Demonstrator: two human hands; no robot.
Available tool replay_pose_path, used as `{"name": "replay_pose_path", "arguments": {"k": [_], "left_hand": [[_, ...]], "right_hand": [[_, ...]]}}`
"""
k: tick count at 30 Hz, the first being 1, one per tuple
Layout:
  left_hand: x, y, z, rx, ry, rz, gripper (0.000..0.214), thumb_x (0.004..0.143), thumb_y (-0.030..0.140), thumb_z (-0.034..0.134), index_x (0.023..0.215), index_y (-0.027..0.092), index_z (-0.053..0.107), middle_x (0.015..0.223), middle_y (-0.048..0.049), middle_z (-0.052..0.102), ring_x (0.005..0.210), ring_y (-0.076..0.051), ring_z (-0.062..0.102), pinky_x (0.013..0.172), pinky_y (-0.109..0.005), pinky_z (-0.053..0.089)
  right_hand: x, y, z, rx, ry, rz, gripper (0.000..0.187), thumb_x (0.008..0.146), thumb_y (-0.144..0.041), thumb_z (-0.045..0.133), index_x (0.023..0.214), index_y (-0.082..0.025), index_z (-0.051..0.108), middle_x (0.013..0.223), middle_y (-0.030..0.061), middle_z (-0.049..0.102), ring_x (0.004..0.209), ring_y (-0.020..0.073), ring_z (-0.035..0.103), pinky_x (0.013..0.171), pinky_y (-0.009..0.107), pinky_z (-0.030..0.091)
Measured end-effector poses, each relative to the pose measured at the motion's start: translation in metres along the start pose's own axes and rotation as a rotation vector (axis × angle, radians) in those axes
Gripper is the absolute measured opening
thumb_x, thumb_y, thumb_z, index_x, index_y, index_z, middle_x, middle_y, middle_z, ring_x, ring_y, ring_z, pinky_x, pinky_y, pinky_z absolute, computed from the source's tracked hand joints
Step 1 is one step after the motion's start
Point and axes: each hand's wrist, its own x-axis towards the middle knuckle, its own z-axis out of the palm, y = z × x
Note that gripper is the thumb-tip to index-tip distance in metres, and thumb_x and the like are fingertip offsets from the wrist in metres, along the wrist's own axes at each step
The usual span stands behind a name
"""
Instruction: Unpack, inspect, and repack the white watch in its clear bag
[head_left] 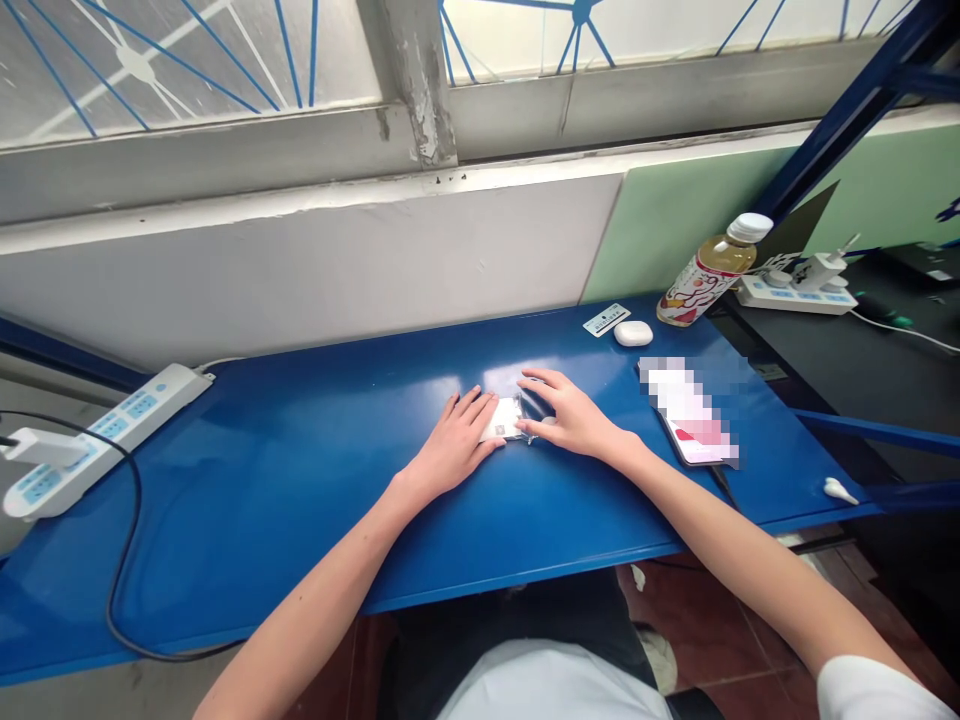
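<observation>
A small flat white packet (504, 418) lies on the blue table between my hands. It carries a small dark square print, and shiny clear plastic shows at its right end. My left hand (459, 440) covers the packet's left part, fingers over it and thumb along its near edge. At the right end is my right hand (574, 412), its thumb and fingers curved apart with a gap between them. Its thumb tip is at the clear plastic; whether it presses on it I cannot tell. The packet's left end is hidden under my left hand.
The blue table (285, 500) bears a power strip (142, 415) with a black cable at left. To the right are a phone (690, 415), a white earbud case (634, 333), a card (607, 320), a drink bottle (709, 275) and a loose earbud (840, 490) near the edge.
</observation>
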Motion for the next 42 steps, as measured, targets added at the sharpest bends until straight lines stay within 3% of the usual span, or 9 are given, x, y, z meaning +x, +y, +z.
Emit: {"name": "replay_pose_path", "arguments": {"k": [6,14,18,22,25,29,34,38,42], "left_hand": [[0.001,-0.002,0.001,-0.067,0.037,0.006,0.056,0.105,0.047,0.029,0.151,0.016,0.034,0.154,-0.0148,0.043,0.147,-0.028,0.032,0.121,-0.051,0.025],[-0.001,0.005,-0.008,-0.273,0.155,0.100,0.055,0.105,0.049,0.021,0.150,0.020,0.035,0.153,-0.0112,0.045,0.147,-0.025,0.033,0.123,-0.049,0.024],[-0.003,0.005,-0.009,-0.438,0.289,0.067,0.051,0.105,0.048,0.024,0.141,0.019,0.048,0.141,-0.0131,0.056,0.132,-0.026,0.052,0.112,-0.045,0.041],[-0.002,0.006,-0.009,-0.507,0.393,0.011,0.041,0.101,0.045,0.044,0.130,0.018,0.056,0.126,-0.0126,0.066,0.116,-0.026,0.064,0.099,-0.040,0.051],[0.000,0.010,-0.006,-0.510,0.406,-0.050,0.038,0.095,0.040,0.058,0.126,0.017,0.059,0.119,-0.0109,0.070,0.103,-0.024,0.068,0.091,-0.035,0.054],[0.002,0.013,-0.004,-0.529,0.403,-0.148,0.027,0.088,0.037,0.068,0.108,0.018,0.068,0.101,-0.0060,0.075,0.086,-0.020,0.069,0.080,-0.031,0.055],[0.005,0.013,-0.010,-0.560,0.320,-0.270,0.018,0.089,0.035,0.065,0.093,0.019,0.072,0.080,-0.0002,0.073,0.066,-0.015,0.062,0.062,-0.025,0.049],[0.004,0.008,-0.012,-0.482,0.393,-0.307,0.018,0.090,0.034,0.063,0.096,0.019,0.071,0.088,-0.0019,0.075,0.071,-0.016,0.065,0.066,-0.027,0.052],[0.001,0.000,-0.006,-0.245,0.487,-0.214,0.015,0.094,0.029,0.058,0.098,0.020,0.070,0.092,-0.0046,0.073,0.083,-0.020,0.068,0.076,-0.032,0.054]], "right_hand": [[0.002,0.006,-0.006,0.106,0.035,-0.046,0.036,0.098,-0.023,0.048,0.132,-0.022,0.060,0.132,0.0130,0.063,0.122,0.0264,0.061,0.104,0.047,0.051],[0.005,-0.003,-0.023,0.281,0.194,-0.066,0.018,0.090,-0.035,0.066,0.098,-0.023,0.077,0.096,0.0073,0.073,0.084,0.0217,0.070,0.081,0.037,0.059],[0.006,-0.010,-0.026,0.485,0.254,0.098,0.018,0.087,-0.038,0.069,0.091,-0.022,0.078,0.096,0.0067,0.077,0.089,0.0244,0.073,0.084,0.040,0.059],[0.007,-0.011,-0.023,0.682,0.341,0.318,0.023,0.079,-0.041,0.077,0.088,-0.020,0.078,0.085,0.0055,0.079,0.078,0.0243,0.074,0.072,0.037,0.061],[0.009,-0.011,-0.020,0.734,0.309,0.386,0.027,0.076,-0.044,0.078,0.085,-0.018,0.078,0.080,0.0057,0.078,0.071,0.0225,0.072,0.065,0.035,0.060],[0.009,-0.011,-0.014,0.733,0.166,0.419,0.030,0.077,-0.046,0.075,0.086,-0.017,0.077,0.081,0.0063,0.078,0.069,0.0215,0.071,0.064,0.034,0.059],[0.007,-0.004,-0.011,0.649,0.074,0.413,0.030,0.083,-0.044,0.069,0.095,-0.018,0.075,0.084,0.0060,0.077,0.073,0.0215,0.072,0.069,0.035,0.058],[0.005,0.001,-0.011,0.430,0.082,0.390,0.028,0.088,-0.040,0.063,0.104,-0.019,0.072,0.081,0.0045,0.076,0.071,0.0202,0.070,0.068,0.033,0.055],[0.003,0.003,-0.008,0.241,0.047,0.318,0.025,0.093,-0.034,0.056,0.107,-0.020,0.071,0.084,0.0049,0.076,0.072,0.0203,0.069,0.070,0.034,0.055]]}}
